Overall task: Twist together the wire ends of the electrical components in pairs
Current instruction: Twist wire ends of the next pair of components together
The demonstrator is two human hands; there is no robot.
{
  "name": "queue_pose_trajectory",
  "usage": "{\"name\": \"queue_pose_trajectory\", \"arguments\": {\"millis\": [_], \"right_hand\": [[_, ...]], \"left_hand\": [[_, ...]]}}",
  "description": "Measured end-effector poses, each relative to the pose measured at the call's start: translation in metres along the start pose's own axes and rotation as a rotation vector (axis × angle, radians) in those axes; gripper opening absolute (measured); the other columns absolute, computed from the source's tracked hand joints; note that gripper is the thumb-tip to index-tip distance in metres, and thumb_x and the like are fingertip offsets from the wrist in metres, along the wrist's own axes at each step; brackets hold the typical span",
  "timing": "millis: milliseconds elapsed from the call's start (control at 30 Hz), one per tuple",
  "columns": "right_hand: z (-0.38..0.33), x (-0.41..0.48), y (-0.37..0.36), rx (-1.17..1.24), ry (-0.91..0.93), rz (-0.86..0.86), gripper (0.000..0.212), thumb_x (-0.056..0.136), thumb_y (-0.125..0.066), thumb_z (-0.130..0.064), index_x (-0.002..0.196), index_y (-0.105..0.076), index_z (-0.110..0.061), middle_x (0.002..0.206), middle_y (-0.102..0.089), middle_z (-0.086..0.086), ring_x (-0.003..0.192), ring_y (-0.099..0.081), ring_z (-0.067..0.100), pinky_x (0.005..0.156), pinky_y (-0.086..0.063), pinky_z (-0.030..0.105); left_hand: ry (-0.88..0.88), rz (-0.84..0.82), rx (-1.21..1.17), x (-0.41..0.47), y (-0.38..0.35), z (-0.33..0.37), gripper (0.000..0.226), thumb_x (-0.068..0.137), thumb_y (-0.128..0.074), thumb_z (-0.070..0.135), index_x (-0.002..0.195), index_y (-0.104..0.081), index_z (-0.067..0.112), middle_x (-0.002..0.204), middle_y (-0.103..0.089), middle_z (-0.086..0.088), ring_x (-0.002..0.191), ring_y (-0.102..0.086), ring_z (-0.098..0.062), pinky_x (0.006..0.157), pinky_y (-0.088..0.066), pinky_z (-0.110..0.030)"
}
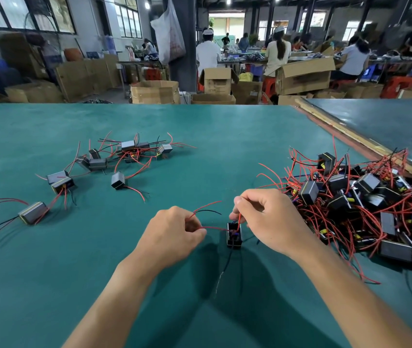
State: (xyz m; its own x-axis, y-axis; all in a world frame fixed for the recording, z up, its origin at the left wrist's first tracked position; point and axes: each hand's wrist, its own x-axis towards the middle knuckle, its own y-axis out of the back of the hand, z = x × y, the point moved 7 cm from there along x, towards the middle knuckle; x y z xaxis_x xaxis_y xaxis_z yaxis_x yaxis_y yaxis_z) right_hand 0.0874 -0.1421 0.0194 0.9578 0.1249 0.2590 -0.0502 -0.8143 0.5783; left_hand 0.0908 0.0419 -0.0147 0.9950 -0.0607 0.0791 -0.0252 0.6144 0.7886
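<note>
The left hand, low in the middle of the frame, has its fingers curled in and pinches a red wire that runs across to a small black box just to its right. The right hand is curled over the box and pinches a second red wire rising from its top. A black wire trails from the box toward the bottom of the frame.

The box looks light and would likely slide or lift if either wire were tugged. The wires seem thin, bendy and a little springy, so the best hold is probably close to their ends, where they can be rolled together.

At right lies a tangled pile of boxes. More boxes are scattered at the upper left of the green table.
</note>
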Motion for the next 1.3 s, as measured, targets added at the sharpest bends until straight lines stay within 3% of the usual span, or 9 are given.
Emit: {"name": "queue_pose_trajectory", "arguments": {"millis": [200, 333, 467, 633, 800, 900, 1000, 1133, 1300], "right_hand": [[-0.005, -0.002, 0.002, 0.083, 0.038, -0.005, 0.022, 0.095, -0.056, -0.023, 0.073, -0.061, -0.023, 0.071, -0.073, -0.009, 0.060, -0.067, 0.023, 0.067, -0.058, 0.042], [-0.006, -0.001, 0.003, 0.211, 0.016, -0.040, 0.022, 0.096, -0.058, -0.015, 0.075, -0.064, -0.016, 0.072, -0.073, 0.000, 0.052, -0.063, 0.015, 0.058, -0.055, 0.035], [-0.011, -0.006, -0.002, 0.315, 0.018, -0.185, 0.019, 0.090, -0.060, 0.001, 0.073, -0.065, -0.007, 0.068, -0.071, 0.007, 0.054, -0.060, 0.015, 0.056, -0.053, 0.029], [-0.019, -0.022, -0.016, 0.116, 0.063, -0.500, 0.026, 0.079, -0.061, 0.008, 0.081, -0.069, -0.017, 0.071, -0.064, -0.003, 0.065, -0.055, 0.011, 0.065, -0.047, 0.024], [-0.017, -0.032, -0.026, -0.144, 0.101, -0.651, 0.035, 0.070, -0.075, -0.007, 0.093, -0.069, -0.032, 0.087, -0.063, -0.006, 0.071, -0.056, 0.014, 0.063, -0.049, 0.022], [-0.014, -0.030, -0.031, -0.251, 0.114, -0.634, 0.024, 0.069, -0.080, -0.023, 0.088, -0.070, -0.034, 0.071, -0.054, -0.004, 0.059, -0.048, 0.014, 0.058, -0.045, 0.034], [-0.011, -0.028, -0.034, -0.219, 0.093, -0.615, 0.013, 0.073, -0.079, -0.036, 0.079, -0.071, -0.028, 0.051, -0.042, -0.007, 0.047, -0.035, 0.009, 0.050, -0.031, 0.028], [-0.011, -0.020, -0.026, -0.196, 0.079, -0.423, 0.026, 0.079, -0.074, -0.042, 0.062, -0.063, -0.026, 0.045, -0.048, -0.011, 0.042, -0.038, 0.006, 0.046, -0.031, 0.016], [-0.013, -0.010, -0.013, -0.121, 0.126, -0.163, 0.039, 0.087, -0.068, -0.041, 0.055, -0.058, -0.021, 0.046, -0.046, -0.001, 0.045, -0.036, 0.008, 0.050, -0.033, 0.026]], "left_hand": [[-0.016, -0.024, 0.041, -0.002, 0.002, -0.001, 0.024, 0.076, -0.063, 0.006, 0.077, -0.071, 0.028, 0.067, -0.063, 0.015, 0.053, -0.054, 0.004, 0.052, -0.039, -0.007], [0.040, 0.084, 0.024, -0.001, 0.009, -0.007, 0.021, 0.076, -0.065, 0.007, 0.073, -0.071, 0.028, 0.074, -0.070, 0.016, 0.061, -0.059, -0.006, 0.063, -0.053, -0.024], [0.089, 0.198, 0.004, -0.003, 0.018, -0.011, 0.015, 0.069, -0.073, 0.015, 0.065, -0.069, 0.029, 0.066, -0.068, 0.017, 0.068, -0.064, -0.003, 0.057, -0.047, -0.020], [0.150, 0.289, 0.011, -0.005, 0.026, -0.014, 0.014, 0.066, -0.077, 0.020, 0.062, -0.065, 0.026, 0.059, -0.065, 0.014, 0.062, -0.061, -0.004, 0.052, -0.041, -0.019], [0.138, 0.265, -0.161, -0.004, 0.019, -0.014, 0.014, 0.071, -0.076, 0.017, 0.070, -0.067, 0.027, 0.067, -0.068, 0.016, 0.056, -0.059, 0.007, 0.055, -0.042, -0.013], [0.144, 0.226, -0.269, -0.001, 0.015, -0.013, 0.011, 0.074, -0.075, 0.016, 0.074, -0.068, 0.025, 0.074, -0.071, 0.013, 0.044, -0.058, -0.002, 0.053, -0.048, -0.021], [0.147, 0.215, -0.307, -0.001, 0.013, -0.012, 0.012, 0.077, -0.069, 0.012, 0.075, -0.068, 0.023, 0.069, -0.071, 0.010, 0.042, -0.062, -0.012, 0.046, -0.049, -0.022], [0.151, 0.183, -0.295, -0.001, 0.011, -0.012, 0.013, 0.077, -0.065, 0.009, 0.077, -0.066, 0.022, 0.061, -0.069, 0.010, 0.042, -0.063, -0.013, 0.044, -0.050, -0.024], [0.101, 0.152, -0.268, -0.002, 0.011, -0.008, 0.019, 0.076, -0.060, 0.007, 0.082, -0.064, 0.025, 0.059, -0.068, 0.008, 0.043, -0.064, -0.013, 0.044, -0.047, -0.017]]}}
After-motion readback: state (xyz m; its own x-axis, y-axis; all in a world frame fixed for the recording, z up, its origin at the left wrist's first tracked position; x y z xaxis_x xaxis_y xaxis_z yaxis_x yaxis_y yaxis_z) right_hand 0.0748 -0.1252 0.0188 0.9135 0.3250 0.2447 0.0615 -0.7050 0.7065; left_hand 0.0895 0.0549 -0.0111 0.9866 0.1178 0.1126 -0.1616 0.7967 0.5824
